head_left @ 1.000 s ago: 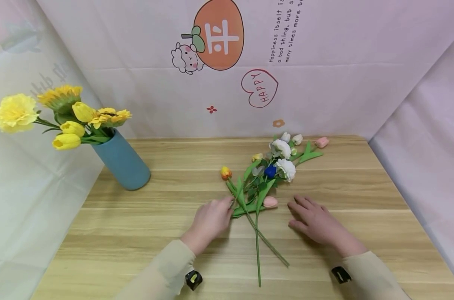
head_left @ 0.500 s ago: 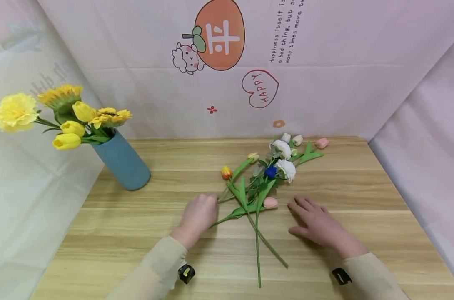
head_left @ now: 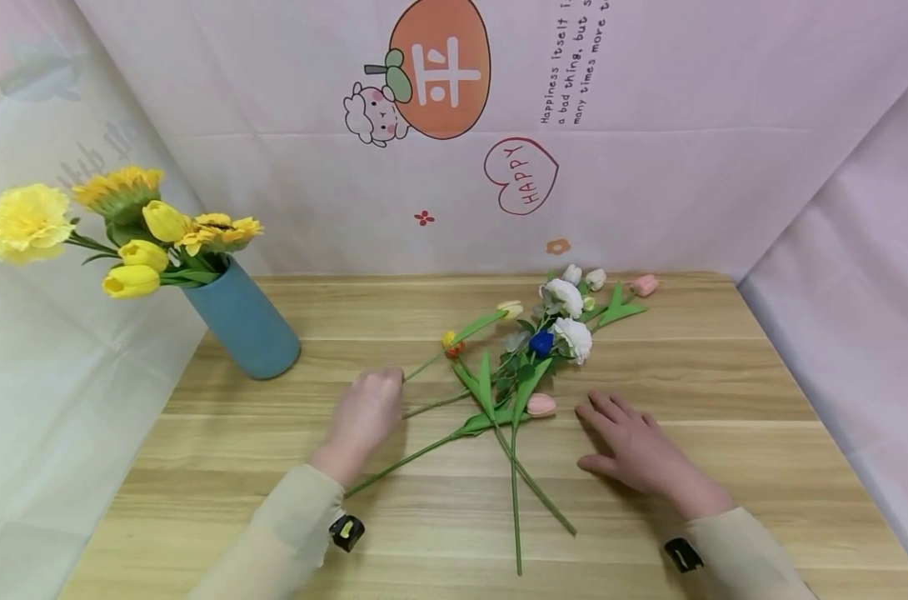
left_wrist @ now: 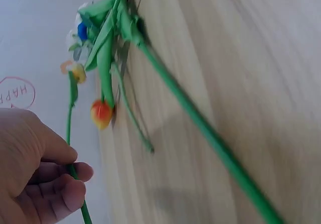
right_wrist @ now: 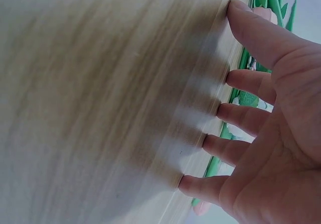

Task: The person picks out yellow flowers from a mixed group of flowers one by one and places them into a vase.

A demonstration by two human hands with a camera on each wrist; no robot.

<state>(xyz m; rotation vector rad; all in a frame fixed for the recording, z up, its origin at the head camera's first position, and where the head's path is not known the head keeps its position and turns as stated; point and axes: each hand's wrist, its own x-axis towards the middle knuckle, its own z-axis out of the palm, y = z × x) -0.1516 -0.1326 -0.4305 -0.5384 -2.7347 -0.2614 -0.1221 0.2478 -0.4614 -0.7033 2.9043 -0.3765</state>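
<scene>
My left hand [head_left: 362,421] pinches the green stem of a pale yellow tulip [head_left: 510,309] between thumb and fingers, as the left wrist view shows at the stem [left_wrist: 69,123]. The tulip slants up to the right over an orange-yellow tulip [head_left: 451,344]. My right hand [head_left: 637,446] rests with spread fingers, fingertips on the wooden table [right_wrist: 100,108], holding nothing. Between the hands lies a loose pile of artificial flowers: a pink tulip [head_left: 541,405], a blue bud [head_left: 541,342], white blooms [head_left: 571,340] and crossed green stems [head_left: 516,500].
A blue vase [head_left: 247,325] stands at the back left, filled with yellow flowers [head_left: 142,257] that lean left. Another pink tulip [head_left: 645,285] lies by the table's back edge. A printed white cloth [head_left: 311,200] hangs behind the table.
My left hand has moved left and slightly away from me, drawing the pale yellow tulip's stem out of the pile. The pink tulip's long stem now shows. My right hand has stayed put.
</scene>
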